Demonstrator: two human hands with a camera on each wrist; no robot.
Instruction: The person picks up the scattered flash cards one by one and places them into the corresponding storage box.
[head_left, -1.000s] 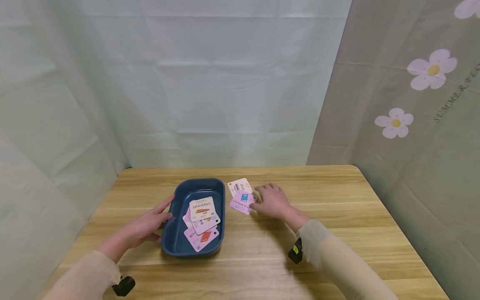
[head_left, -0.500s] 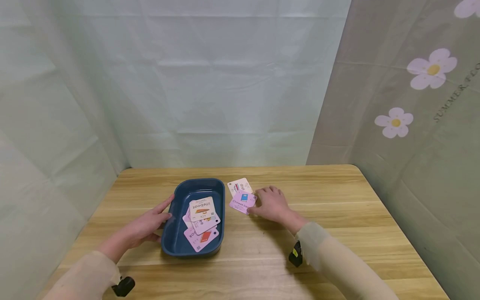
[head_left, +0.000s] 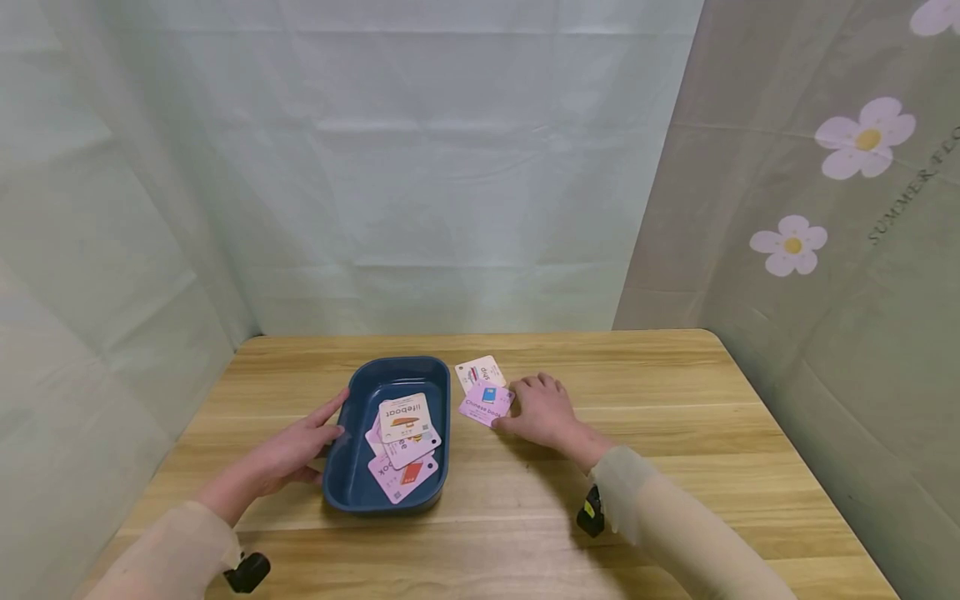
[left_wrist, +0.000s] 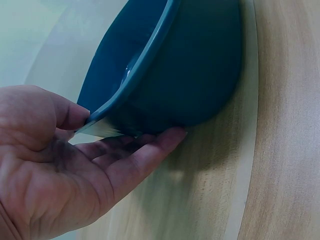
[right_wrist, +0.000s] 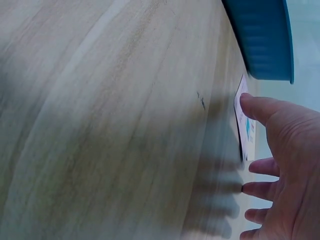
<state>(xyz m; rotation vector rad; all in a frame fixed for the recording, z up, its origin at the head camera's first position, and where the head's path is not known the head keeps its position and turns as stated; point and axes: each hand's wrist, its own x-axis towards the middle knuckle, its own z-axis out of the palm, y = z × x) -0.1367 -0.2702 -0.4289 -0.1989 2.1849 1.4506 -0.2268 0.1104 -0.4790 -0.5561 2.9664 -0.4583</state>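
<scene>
My left hand [head_left: 294, 448] holds the left side of a dark blue plastic basin [head_left: 444, 454]. In the left wrist view the thumb [left_wrist: 75, 116] is at its rim and the fingers spread under its outer wall. Several picture cards lie inside, with a "lifeboat" card [head_left: 401, 410] on top and a pink card with a red book [head_left: 397, 482] nearest me. Right of the basin, a pink "Chinese book" card [head_left: 476, 408] overlaps a white "ship" card [head_left: 471, 367] on the table. My right hand [head_left: 542, 410] touches the pink card's right edge, thumb at its near side, fingers loosely bent.
The wooden table [head_left: 675, 467] extends to the right and in front of the basin. Pale curtains [head_left: 435, 167] stand behind and at both sides, with printed flowers on the right. A small black wrist camera [head_left: 591, 512] is strapped under each sleeve.
My right hand has shifted slightly toward me, and its thumb has slid to the near corner of the pink card. The left hand, the basin and the cards stay where they were.
</scene>
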